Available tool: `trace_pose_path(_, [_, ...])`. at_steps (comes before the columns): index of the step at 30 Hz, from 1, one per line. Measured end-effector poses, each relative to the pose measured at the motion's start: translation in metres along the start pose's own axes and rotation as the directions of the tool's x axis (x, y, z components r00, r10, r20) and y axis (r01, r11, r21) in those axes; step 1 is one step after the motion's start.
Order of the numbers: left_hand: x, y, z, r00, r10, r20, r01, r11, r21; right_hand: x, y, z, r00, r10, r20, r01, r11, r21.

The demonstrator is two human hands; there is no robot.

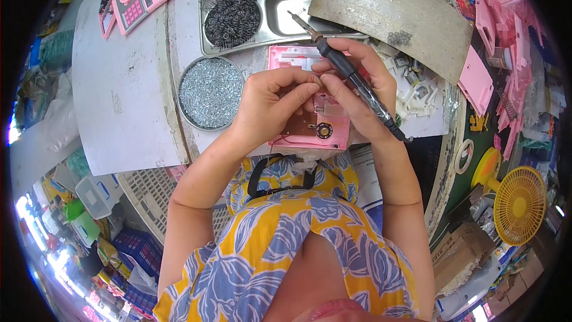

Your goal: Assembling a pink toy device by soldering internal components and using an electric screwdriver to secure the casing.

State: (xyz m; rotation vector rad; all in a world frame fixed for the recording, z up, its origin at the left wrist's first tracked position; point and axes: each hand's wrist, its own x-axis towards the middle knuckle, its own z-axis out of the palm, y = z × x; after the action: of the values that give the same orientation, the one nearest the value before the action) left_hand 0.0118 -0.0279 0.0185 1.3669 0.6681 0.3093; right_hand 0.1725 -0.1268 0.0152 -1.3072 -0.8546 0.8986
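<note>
A soldering iron [351, 74] with a black handle lies across my right hand [372, 80], its metal tip pointing to the far left. The thumb and fingertips of that hand meet those of my left hand [277, 98]. Between the fingertips is what looks like a thin red wire [311, 79]; most of it is hidden. Both hands are closed, above an opened pink plastic casing [336, 141]. Inside the casing are a brown board [301, 125] and a round dark part [324, 130] with a pale centre. A dark thin wire trails near its left edge.
Left of the casing stands a round tin [182, 92] of small screws. Beyond is a metal tray [205, 40] of dark springs, partly under a metal plate [387, 9]. A pink keypad toy [134, 9] lies far left. White plastic parts [417, 92], pink panels [476, 80] and a yellow fan [519, 206] are right.
</note>
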Motion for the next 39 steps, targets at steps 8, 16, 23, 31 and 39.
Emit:
trace_pose_path(8, [0.007, -0.006, -0.007, 0.998, 0.022, 0.06, -0.024, 0.999, 0.023, 0.0, -0.006, -0.003, 0.999, -0.022, 0.032, 0.023, 0.998, -0.053])
trace_pose_path(16, [0.01, -0.007, -0.009, 0.99, 0.137, 0.024, -0.139, 0.972, 0.192, -0.017, 0.005, -0.005, 0.971, -0.233, -0.053, 0.215, 0.949, -0.231])
trace_pose_path(23, [0.02, -0.014, -0.008, 0.919, 0.394, 0.03, -0.313, 0.679, 0.665, -0.054, -0.013, -0.055, 0.945, -0.296, -0.143, 0.245, 0.924, -0.294])
trace_pose_path(31, [0.022, -0.018, -0.005, 0.906, 0.423, -0.015, -0.308, 0.685, 0.661, -0.055, -0.003, -0.064, 0.907, -0.414, 0.08, 0.409, 0.815, -0.411])
trace_pose_path(39, [0.022, -0.018, -0.004, 0.911, 0.409, -0.056, -0.282, 0.714, 0.64, -0.046, -0.006, -0.06, 0.887, -0.386, 0.253, 0.462, 0.75, -0.474])
